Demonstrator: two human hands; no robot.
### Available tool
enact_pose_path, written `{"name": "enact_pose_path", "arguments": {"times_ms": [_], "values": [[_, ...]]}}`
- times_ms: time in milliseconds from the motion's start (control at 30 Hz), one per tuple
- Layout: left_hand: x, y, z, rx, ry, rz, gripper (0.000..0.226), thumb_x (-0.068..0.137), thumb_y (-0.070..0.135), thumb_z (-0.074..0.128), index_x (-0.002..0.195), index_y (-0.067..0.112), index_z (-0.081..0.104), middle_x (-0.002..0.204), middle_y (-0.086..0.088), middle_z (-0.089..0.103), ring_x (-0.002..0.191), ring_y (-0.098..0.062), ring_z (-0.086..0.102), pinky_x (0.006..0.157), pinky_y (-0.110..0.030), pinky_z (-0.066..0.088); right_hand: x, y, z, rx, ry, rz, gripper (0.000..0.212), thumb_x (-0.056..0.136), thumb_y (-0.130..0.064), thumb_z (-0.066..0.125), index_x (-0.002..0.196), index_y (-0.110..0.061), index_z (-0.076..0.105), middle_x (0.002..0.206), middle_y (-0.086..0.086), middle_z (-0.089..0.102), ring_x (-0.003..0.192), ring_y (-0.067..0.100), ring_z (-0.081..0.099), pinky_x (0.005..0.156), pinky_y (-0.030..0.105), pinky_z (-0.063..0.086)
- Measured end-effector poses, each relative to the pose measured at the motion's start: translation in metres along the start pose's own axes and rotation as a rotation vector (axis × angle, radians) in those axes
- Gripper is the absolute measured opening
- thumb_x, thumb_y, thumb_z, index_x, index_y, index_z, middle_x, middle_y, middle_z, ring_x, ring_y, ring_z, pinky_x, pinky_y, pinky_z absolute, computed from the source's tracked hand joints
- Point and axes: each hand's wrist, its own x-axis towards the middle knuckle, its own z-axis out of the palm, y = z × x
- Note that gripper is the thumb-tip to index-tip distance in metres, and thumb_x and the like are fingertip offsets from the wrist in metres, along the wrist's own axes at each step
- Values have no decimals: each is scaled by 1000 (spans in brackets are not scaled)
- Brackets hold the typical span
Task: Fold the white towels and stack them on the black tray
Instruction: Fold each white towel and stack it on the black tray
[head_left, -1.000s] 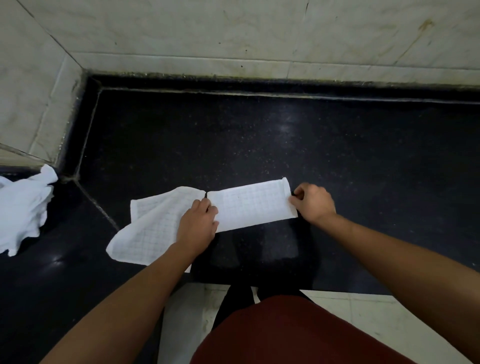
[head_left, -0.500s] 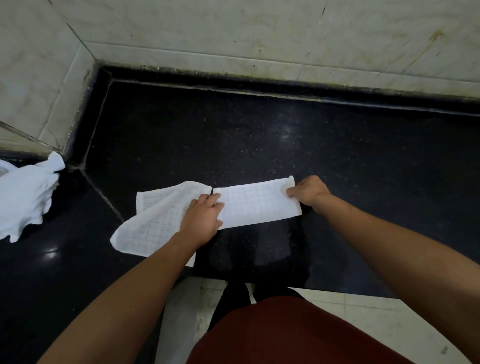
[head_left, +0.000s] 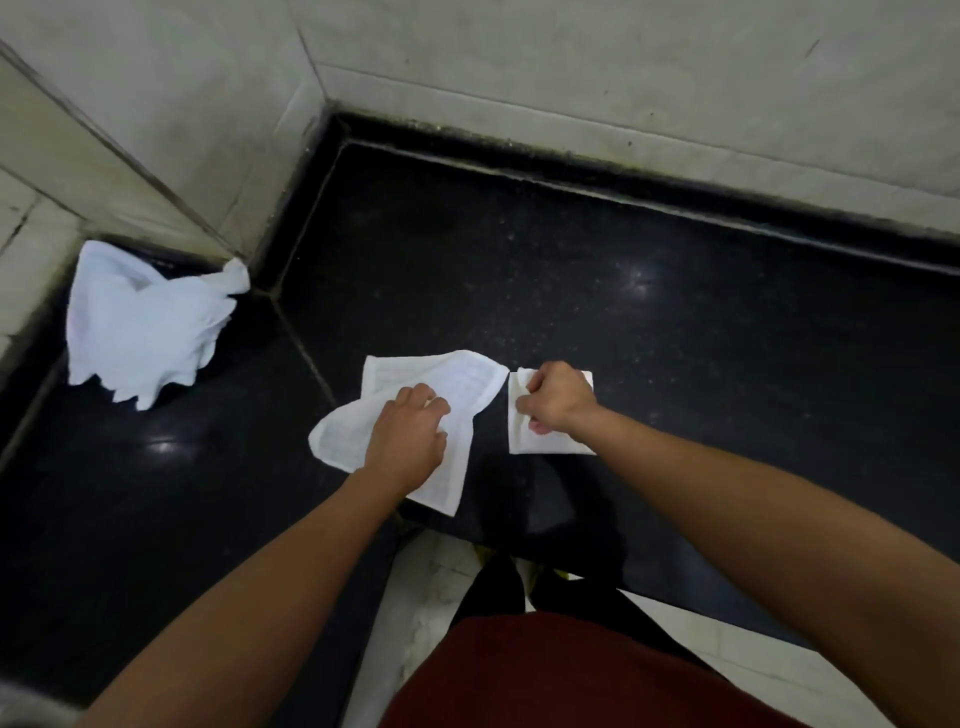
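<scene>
A small folded white towel (head_left: 545, 441) lies on the black counter (head_left: 675, 338) near its front edge. My right hand (head_left: 556, 402) sits on top of it, fingers curled, pinching its left edge. Just left of it lies a loose, unfolded white checked towel (head_left: 447, 379), one corner touching the folded one. My left hand (head_left: 408, 439) is on the middle of that loose towel, with bent fingers gripping the cloth. No separate black tray can be made out.
A crumpled pile of white towels (head_left: 145, 332) lies at the far left where the counter turns a corner. Pale tiled walls (head_left: 571, 62) close off the back and left. The counter's front edge (head_left: 519, 545) is right below my hands, with pale floor beneath.
My right hand brought the long strip's right end over to the left, so the folded towel is now half as long. My left hand shifted left onto the loose towel.
</scene>
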Motion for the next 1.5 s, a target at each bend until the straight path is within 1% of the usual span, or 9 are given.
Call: {"name": "enact_pose_path", "arguments": {"times_ms": [167,300,433,600,800,1067,1200,1300,1500], "values": [[-13,-18,0,-22,-9,-30,33,90,25,60,123,19,59,132,0,50,117,-19,47,95,-32,43,14,-5,22,-91,12,7,31,72,-22,70,98,-11,58,91,11,70,81,29,69,78,42,58],[-11,-16,1,-49,0,7,31,89,24,59,119,16,61,127,-2,52,113,-21,49,91,-33,44,12,-6,22,-79,-18,6,36,72,-32,79,94,-10,61,83,11,71,73,27,71,74,41,60],[4,11,2,-47,52,153,29,91,21,53,117,12,63,127,-5,52,115,-23,48,96,-34,41,9,8,-2,47,48,-24,20,81,-27,74,91,-13,65,77,7,71,66,20,71,61,36,61],[25,55,14,16,-6,359,22,86,12,55,104,7,67,124,-11,55,114,-29,49,92,-39,43,4,41,-36,36,209,-15,12,85,-18,67,74,-22,63,71,5,71,63,18,70,69,40,61],[36,60,33,115,-167,378,37,96,27,50,130,12,53,154,-10,26,144,-24,20,114,-36,22,-17,71,-23,-50,-4,-82,16,76,-12,75,68,-21,65,66,-2,69,61,14,67,61,24,51],[32,51,34,39,-200,348,43,98,32,48,137,14,47,159,-4,17,147,-18,12,116,-32,18,-13,92,-29,-161,4,-91,13,74,-22,80,81,-17,71,82,-3,69,78,11,63,77,27,53],[33,52,34,55,-214,355,42,97,31,50,134,13,48,159,-5,18,147,-19,13,114,-33,20,6,69,-39,-22,238,-27,32,76,-37,78,101,-19,69,94,-2,70,89,16,64,82,30,52],[36,52,31,53,-234,363,41,95,30,53,133,12,50,157,-6,21,146,-21,16,115,-34,23,22,47,-42,39,205,75,45,77,-38,77,115,-17,66,109,1,69,104,21,63,91,33,51],[55,49,10,-138,-35,249,40,88,19,58,128,15,53,136,-3,44,124,-22,42,103,-33,38,18,32,-49,207,48,156,13,80,-12,75,92,-10,71,92,7,69,77,17,62,56,25,52]]}}
